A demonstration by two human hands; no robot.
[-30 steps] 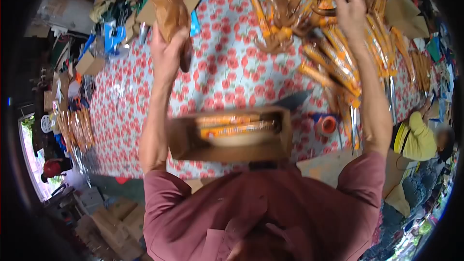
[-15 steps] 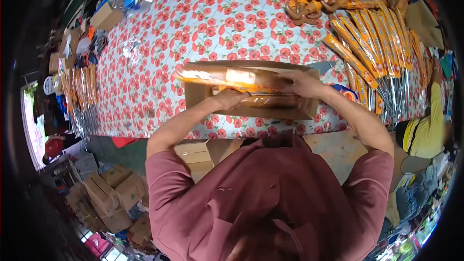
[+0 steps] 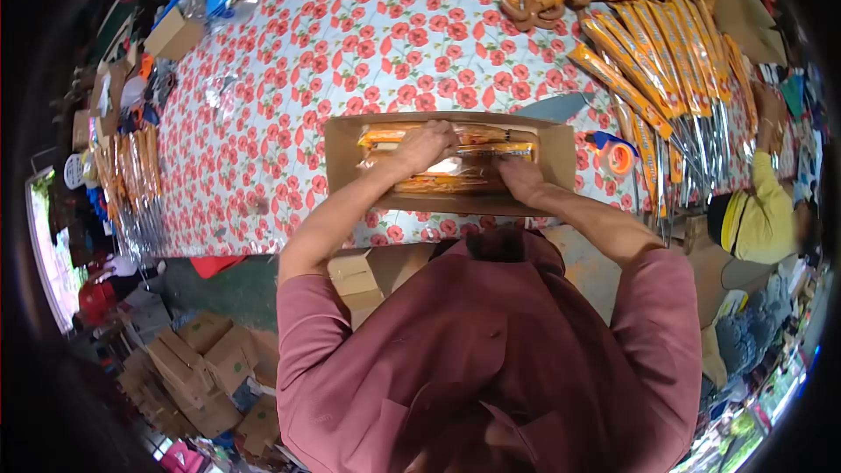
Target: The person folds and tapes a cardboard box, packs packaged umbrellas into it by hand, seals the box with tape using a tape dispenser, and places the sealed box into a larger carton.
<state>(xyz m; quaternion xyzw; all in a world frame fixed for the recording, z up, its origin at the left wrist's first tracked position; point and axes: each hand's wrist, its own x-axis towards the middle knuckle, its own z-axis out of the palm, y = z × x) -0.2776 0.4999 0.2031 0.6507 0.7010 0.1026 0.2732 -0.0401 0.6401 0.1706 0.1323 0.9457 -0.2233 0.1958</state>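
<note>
An open cardboard box (image 3: 557,158) lies lengthwise in front of me on the table. Inside it are several long, orange-labelled packets (image 3: 495,136) in shiny clear wrapping, laid side by side. My left hand (image 3: 426,149) is over the middle of the box, its fingers curled onto the far packet. My right hand (image 3: 522,180) reaches into the box's right end, fingers stretched down against the packets, with the tips partly hidden.
The table has a flowered cloth (image 3: 289,105). Orange-labelled packets with silver rods (image 3: 653,61) and brown hooked pieces (image 3: 534,9) are heaped at right. An orange tape roll (image 3: 618,158) lies beside the box. Another person in a yellow sleeve (image 3: 766,210) is at far right.
The packet that was tilted above the box now lies inside it. My left hand has moved up onto the far packet, and my right hand has lowered into the right end.
</note>
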